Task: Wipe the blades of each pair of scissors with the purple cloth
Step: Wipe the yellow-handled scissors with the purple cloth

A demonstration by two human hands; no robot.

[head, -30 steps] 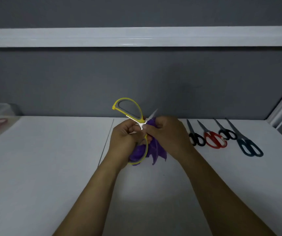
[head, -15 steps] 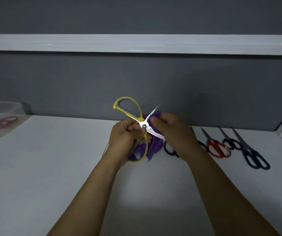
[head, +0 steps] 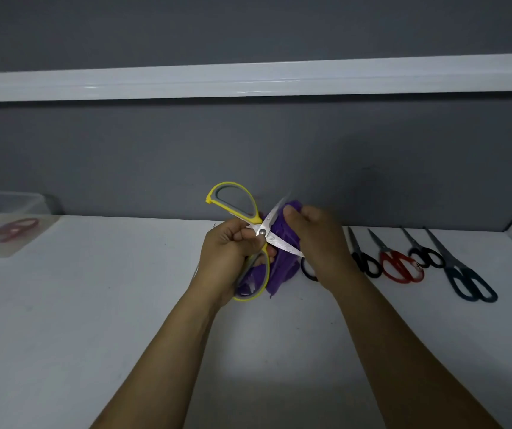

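Grey wall (head: pixel 248 156) with a white horizontal rail (head: pixel 248 82) backs a white counter (head: pixel 94 305). The left hand (head: pixel 228 257) curls round the lower loop of a pair of yellow-handled kitchen scissors with grey-lined loops and steel blades (head: pixel 233 201), thumb and forefinger close by the pivot screw. That grip is tight on the handle; the other loop stands free, up and left of it. The 2 blades are spread into an X: 1 points up and right of the left grip, the other down and right.

Just right of that grip, the right hand (head: pixel 319 239) holds a crumpled purple cloth (head: pixel 282 267) bunched in curled fingers behind the blades, and the lower blade's tip reaches this hand. Cloth folds hang below, behind the lower yellow loop.

Right of the right grip lie a black handle loop (head: pixel 308 270) half hidden by the wrist, small black-handled scissors (head: pixel 367 264), red-handled scissors (head: pixel 401 267), another small black-handled pair (head: pixel 428 257) and large dark-blue-handled scissors (head: pixel 469 281), blades towards the wall. Far left of both grips, a clear plastic container (head: pixel 26 201) stands beside a blurred red pair (head: pixel 15 229).
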